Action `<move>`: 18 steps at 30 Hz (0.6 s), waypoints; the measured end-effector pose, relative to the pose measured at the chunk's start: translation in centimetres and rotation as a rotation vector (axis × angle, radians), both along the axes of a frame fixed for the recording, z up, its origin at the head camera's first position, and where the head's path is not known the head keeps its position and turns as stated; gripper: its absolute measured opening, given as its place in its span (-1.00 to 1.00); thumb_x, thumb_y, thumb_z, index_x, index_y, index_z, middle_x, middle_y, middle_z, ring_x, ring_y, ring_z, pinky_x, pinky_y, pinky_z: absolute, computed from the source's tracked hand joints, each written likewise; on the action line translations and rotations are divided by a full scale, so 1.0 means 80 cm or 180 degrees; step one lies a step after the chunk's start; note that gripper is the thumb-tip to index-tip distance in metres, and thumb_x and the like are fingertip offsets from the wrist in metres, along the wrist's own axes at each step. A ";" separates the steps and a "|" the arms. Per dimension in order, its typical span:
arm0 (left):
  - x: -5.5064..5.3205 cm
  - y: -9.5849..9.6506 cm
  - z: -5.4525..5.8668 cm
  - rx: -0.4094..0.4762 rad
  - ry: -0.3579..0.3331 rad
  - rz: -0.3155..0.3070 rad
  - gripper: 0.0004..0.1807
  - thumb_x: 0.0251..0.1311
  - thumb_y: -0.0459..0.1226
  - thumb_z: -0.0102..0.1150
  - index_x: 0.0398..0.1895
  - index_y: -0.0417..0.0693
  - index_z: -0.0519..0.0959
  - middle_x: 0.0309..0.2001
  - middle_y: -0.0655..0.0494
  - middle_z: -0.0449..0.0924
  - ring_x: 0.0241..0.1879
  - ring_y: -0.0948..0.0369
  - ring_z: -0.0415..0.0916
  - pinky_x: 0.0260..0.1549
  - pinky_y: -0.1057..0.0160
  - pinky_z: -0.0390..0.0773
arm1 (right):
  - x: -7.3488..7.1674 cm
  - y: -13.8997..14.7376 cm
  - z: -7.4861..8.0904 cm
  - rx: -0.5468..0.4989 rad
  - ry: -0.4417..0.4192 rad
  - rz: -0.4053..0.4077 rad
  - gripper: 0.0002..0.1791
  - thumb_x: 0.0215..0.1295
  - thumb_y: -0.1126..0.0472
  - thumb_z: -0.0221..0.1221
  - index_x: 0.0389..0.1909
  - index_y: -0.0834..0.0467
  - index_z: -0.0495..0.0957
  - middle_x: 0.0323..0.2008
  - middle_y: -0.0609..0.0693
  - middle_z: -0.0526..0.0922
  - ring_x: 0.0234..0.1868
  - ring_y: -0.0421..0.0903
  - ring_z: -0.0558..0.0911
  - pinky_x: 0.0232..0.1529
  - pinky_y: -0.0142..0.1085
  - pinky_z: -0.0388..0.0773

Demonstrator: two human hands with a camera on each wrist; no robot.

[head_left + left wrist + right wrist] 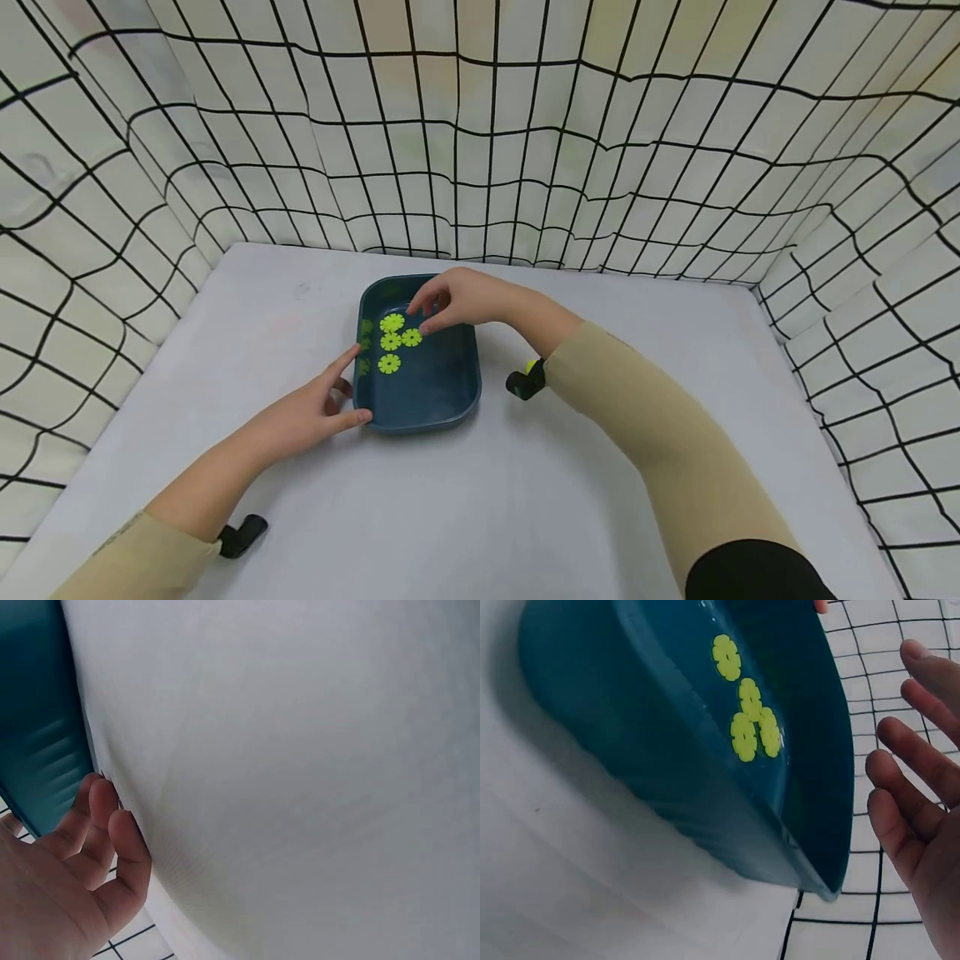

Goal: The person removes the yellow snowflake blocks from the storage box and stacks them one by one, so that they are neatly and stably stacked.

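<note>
A dark blue-green plastic tray (pixel 438 392) with raised walls lies on the white table. Several yellow-green flower-shaped discs (pixel 389 363) lie on its floor towards the left side, some touching each other. My left hand (pixel 307 417) rests against the tray's left side, its thumb by the near left corner and its fingers loosely bent along the wall (pixel 45 742). Over the tray's far part hovers my right hand (pixel 476 298), thumb and index finger apart just beside the discs. In the right wrist view its fingers (pixel 892 772) are relaxed and hold nothing.
Black netting (pixel 491 133) over pale walls surrounds the white table (pixel 465 508) at the back and both sides. A small yellow-green thing (pixel 531 365) shows partly behind the black camera (pixel 525 383) on the right wrist. Another black camera (pixel 242 536) sits at the left wrist.
</note>
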State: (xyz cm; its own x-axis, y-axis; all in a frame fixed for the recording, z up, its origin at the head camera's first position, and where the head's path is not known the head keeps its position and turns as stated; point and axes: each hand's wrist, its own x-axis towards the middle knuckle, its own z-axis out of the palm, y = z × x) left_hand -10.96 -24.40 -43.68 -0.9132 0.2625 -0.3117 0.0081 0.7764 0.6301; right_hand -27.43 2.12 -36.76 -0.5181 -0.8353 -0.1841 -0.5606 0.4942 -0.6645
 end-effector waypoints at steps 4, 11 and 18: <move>-0.001 -0.001 0.000 0.0021 0.0011 -0.0003 0.13 0.22 0.19 0.24 0.61 0.25 -0.32 0.11 -0.14 0.44 -0.24 0.18 0.51 -0.32 0.17 0.47 | -0.004 -0.031 -0.005 0.0271 0.0122 0.0227 -0.58 0.25 -0.03 0.36 0.11 -0.02 0.65 -0.14 -0.13 0.64 -0.11 -0.21 0.58 -0.11 -0.33 0.50; -0.001 -0.003 -0.001 0.0031 0.0023 -0.0023 0.13 0.21 0.20 0.24 0.61 0.27 -0.30 0.12 -0.13 0.45 -0.25 0.18 0.51 -0.34 0.18 0.47 | -0.003 -0.074 -0.014 0.0766 0.0390 0.0500 -0.60 0.29 -0.01 0.33 0.12 -0.03 0.65 -0.15 -0.16 0.62 -0.13 -0.23 0.56 -0.05 -0.31 0.48; 0.001 -0.003 0.001 0.0000 0.0019 -0.0007 0.13 0.20 0.21 0.24 0.61 0.26 -0.30 0.14 -0.12 0.45 -0.24 0.20 0.52 -0.33 0.18 0.46 | -0.002 -0.101 -0.025 0.1122 0.0363 0.0630 -0.65 0.29 0.05 0.33 0.09 -0.02 0.66 -0.04 -0.12 0.62 -0.06 -0.24 0.56 -0.01 -0.32 0.49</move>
State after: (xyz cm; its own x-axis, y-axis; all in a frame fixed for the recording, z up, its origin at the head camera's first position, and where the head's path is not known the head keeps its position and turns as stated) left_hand -10.86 -24.65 -43.60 -0.9144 0.2646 -0.3063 0.0136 0.7764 0.6301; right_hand -27.63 -5.96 -38.77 -0.3876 -0.8169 -0.4272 -0.7277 0.5556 -0.4022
